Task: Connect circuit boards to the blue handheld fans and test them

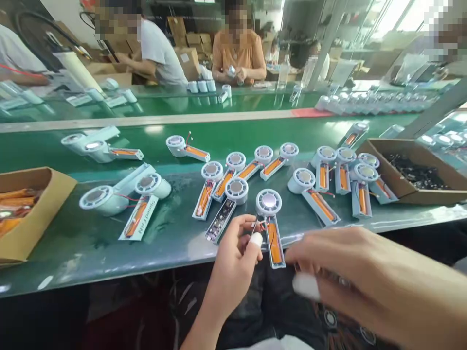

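My left hand (239, 253) is at the table's front edge, thumb and fingers pinched on a small dark part with thin wires, beside a light blue fan unit (269, 201). That unit's open handle shows an orange battery (274, 240) and points toward me. My right hand (321, 262), smeared by motion, is just right of the handle's end; what its fingers hold, if anything, cannot be made out. Left of my left hand lies a fan unit with a dark circuit board (222, 218) in its handle. Both thumbs have white coverings.
Several more fan units lie on the green table (109, 262), left, behind and right. A cardboard box (47, 214) with orange parts stands at the left, another box (430, 194) with black parts at the right. People work across the bench.
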`<state>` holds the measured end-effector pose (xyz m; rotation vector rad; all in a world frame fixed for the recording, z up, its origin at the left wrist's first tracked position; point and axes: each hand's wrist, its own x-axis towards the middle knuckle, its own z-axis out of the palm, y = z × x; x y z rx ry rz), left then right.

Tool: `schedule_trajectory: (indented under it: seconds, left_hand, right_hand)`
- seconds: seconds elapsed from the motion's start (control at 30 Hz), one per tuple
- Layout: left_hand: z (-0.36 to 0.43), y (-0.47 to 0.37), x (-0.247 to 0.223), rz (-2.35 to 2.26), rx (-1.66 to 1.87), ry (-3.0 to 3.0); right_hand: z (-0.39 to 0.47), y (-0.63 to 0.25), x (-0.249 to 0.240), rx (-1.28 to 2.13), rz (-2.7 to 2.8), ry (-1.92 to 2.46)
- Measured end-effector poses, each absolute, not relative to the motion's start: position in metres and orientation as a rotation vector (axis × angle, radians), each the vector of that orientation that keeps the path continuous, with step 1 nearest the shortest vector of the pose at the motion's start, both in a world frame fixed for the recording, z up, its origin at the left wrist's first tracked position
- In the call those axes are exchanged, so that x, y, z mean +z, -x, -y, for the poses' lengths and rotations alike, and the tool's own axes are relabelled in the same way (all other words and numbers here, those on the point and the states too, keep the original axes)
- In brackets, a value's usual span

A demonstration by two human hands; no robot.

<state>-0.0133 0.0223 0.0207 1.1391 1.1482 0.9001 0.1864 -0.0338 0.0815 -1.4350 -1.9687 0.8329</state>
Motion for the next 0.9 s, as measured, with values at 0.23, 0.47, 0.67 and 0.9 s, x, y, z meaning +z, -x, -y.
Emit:
schedule_trajectory:
  seconds: [0.23,0.47,0.67,0.9]
  left_hand:
    - [-0.020,-0.006,0.014,-1.106,1.027,-0.949]
    - [-0.025,-0.004,0.006,-1.188,1.061,-1.157]
    - [-0.033,-0.003,0.004,-1.115,0.839,-1.349]
    - [-0.036,-0.005,0.003,-0.931,0.719,-0.851]
  right_hand:
    - [-0.011,-0.152,0.049,1.108,1.529,1.616]
    - [-0.024,-0.165,0.016,1.465,1.165,1.265]
    - [-0.019,-0.152,0.030,1.580,1.044,0.979]
    - [0.001,-0.143,0.035,1.625,1.135,0.956]
